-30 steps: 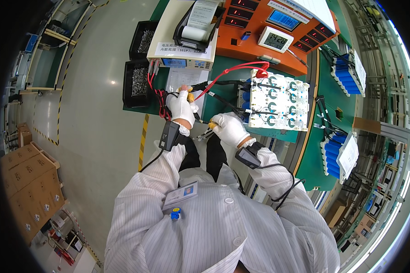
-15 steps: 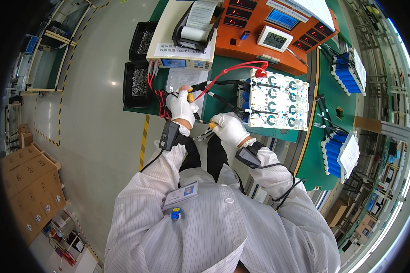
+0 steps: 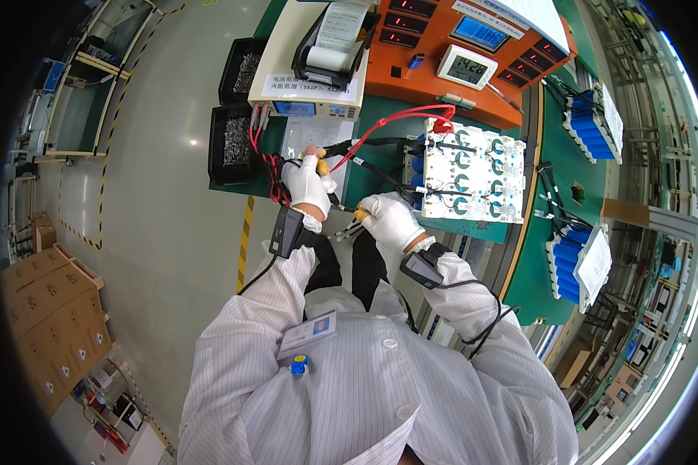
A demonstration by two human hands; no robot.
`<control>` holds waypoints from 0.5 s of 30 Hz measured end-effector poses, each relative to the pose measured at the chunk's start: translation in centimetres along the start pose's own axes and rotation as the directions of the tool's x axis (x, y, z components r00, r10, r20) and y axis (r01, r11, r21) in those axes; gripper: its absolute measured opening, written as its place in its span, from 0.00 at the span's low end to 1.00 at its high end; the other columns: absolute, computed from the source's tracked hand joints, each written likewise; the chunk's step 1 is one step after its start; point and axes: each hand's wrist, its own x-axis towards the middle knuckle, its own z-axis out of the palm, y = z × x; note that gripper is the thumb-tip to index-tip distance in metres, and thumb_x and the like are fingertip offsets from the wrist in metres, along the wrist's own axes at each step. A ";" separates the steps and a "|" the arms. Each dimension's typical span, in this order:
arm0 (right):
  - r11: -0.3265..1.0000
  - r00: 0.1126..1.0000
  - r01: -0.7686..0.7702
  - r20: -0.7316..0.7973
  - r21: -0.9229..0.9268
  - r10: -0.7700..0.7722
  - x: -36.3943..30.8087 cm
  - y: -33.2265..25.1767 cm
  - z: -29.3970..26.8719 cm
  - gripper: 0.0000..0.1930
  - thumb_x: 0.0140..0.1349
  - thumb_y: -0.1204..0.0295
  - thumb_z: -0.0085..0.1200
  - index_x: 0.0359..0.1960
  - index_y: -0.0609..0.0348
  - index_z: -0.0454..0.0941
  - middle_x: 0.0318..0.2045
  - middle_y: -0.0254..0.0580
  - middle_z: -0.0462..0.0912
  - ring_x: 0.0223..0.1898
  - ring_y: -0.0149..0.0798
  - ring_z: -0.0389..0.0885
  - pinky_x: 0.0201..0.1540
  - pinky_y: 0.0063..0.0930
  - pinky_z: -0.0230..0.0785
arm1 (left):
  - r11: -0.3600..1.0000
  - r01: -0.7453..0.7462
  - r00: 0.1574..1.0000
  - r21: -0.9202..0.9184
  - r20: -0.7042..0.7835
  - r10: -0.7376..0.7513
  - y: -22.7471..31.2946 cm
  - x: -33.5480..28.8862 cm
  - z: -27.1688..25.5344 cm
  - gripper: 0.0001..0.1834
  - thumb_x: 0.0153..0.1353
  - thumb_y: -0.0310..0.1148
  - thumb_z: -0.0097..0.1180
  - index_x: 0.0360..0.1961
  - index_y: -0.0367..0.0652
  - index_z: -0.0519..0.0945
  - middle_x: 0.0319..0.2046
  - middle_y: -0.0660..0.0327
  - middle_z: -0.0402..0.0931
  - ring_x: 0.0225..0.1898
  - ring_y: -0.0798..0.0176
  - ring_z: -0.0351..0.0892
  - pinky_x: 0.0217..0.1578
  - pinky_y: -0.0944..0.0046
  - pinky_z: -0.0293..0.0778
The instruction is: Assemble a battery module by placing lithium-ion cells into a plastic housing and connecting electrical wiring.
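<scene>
My left hand [image 3: 309, 190], in a white glove with yellowish fingertips, is closed on black cabling at the bench's front edge. Beside it hang twisted red and black test leads [image 3: 277, 177]. My gloved right hand [image 3: 392, 219] pinches a black cable [image 3: 344, 207] that runs across toward my left hand. Several loose cable ends [image 3: 350, 230] dangle just below. To the right lies a battery pack [image 3: 473, 172] with a white top frame and blue cells; black cables lead from it toward my hands. A red clip [image 3: 444, 122] on a red lead rests at its upper left corner.
A cream tester [image 3: 306, 107] carries a small printer [image 3: 335, 58]. Next to it stands an orange instrument cabinet [image 3: 411, 66] with a white clock display [image 3: 467, 67]. Black bins [image 3: 230, 167] of small metal parts sit at the left. More blue packs [image 3: 572, 263] are on the right-hand bench.
</scene>
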 end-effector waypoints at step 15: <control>1.000 1.000 -0.002 -0.007 -0.001 0.002 -0.1 0.0 0.0 0.09 0.61 0.66 0.57 0.36 0.57 0.83 0.32 0.50 0.84 0.38 0.54 0.82 0.43 0.45 0.74 | 0.999 0.031 0.999 -0.016 -0.019 -0.032 -0.2 0.4 -0.2 0.14 0.68 0.46 0.56 0.38 0.46 0.74 0.17 0.67 0.61 0.11 0.70 0.55 0.14 0.66 0.53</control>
